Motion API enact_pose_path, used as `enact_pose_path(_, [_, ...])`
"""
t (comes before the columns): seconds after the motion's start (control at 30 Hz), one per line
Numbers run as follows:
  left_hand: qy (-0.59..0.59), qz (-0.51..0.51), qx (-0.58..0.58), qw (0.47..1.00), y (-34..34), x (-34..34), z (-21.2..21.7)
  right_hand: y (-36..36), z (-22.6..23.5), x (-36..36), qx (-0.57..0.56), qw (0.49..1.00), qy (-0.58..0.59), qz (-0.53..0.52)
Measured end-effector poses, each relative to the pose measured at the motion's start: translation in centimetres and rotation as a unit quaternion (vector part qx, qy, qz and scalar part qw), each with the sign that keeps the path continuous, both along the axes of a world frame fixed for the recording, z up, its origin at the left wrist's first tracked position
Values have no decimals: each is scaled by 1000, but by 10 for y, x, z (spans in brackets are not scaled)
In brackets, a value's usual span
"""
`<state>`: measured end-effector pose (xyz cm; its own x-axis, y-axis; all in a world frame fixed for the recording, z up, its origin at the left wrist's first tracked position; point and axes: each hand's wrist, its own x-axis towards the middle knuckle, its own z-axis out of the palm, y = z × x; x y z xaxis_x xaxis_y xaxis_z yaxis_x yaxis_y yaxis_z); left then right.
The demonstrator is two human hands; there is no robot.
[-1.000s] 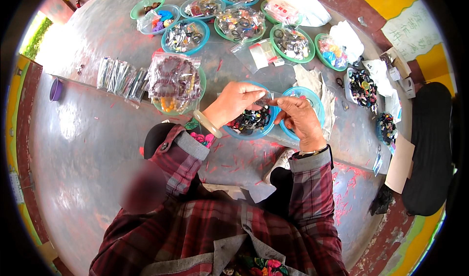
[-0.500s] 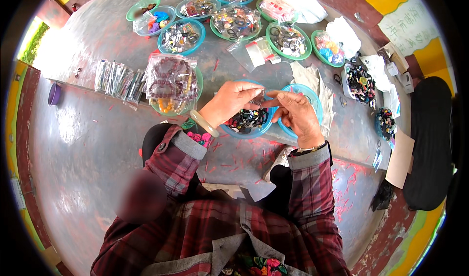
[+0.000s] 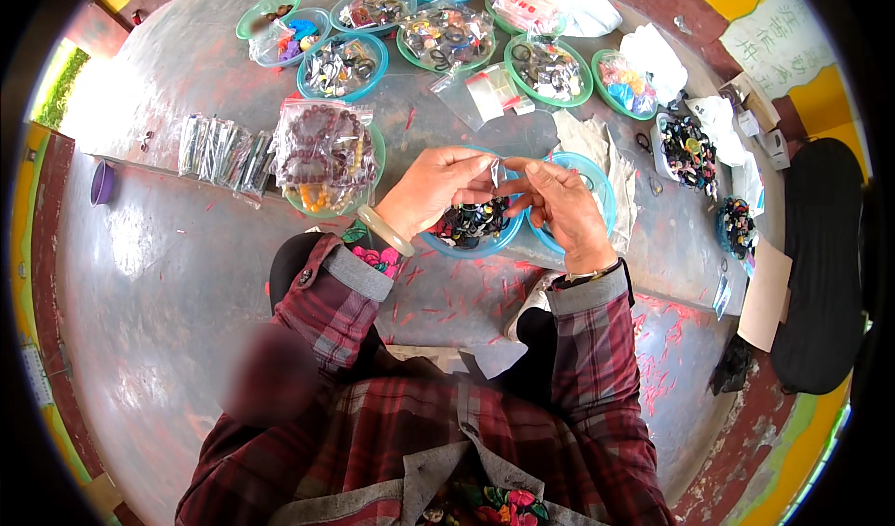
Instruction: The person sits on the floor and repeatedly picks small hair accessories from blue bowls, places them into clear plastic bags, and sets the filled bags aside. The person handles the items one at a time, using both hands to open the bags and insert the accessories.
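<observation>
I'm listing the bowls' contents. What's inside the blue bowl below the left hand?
The blue bowl holds a jumble of small, mostly dark pieces. The left hand and right hand partly cover it; the pieces hide the bottom.

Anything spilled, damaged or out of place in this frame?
Yes: loose red scraps lie strewn over the grey floor, thickest toward the lower right. They look like litter, since many other small items sit gathered in bowls; what the scraps are is too small to tell.
</observation>
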<state>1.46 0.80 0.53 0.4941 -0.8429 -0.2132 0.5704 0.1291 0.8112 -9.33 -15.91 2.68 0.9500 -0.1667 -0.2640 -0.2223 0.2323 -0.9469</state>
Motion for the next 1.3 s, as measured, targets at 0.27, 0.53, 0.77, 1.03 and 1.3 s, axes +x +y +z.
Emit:
enact_pose_path(0.27, [-41, 5, 17, 999, 2, -1, 0, 1, -5, 4, 18, 1000, 17, 17])
enact_pose_path(0.53, [-63, 7, 31, 997, 0, -4, 2, -1, -7, 2, 30, 998, 20, 53])
enact_pose_path(0.77, [-23, 76, 21, 997, -1, -1, -7, 6, -4, 6, -27, 998, -43, -22])
enact_pose_path(1.03, [-146, 132, 102, 975, -2, -2, -6, 12, -20, 11, -461, 858, -195, -111])
enact_pose_path(1.3, [-498, 145, 77, 851, -6, -5, -8, 27, -14, 8, -614, 753, -232, -49])
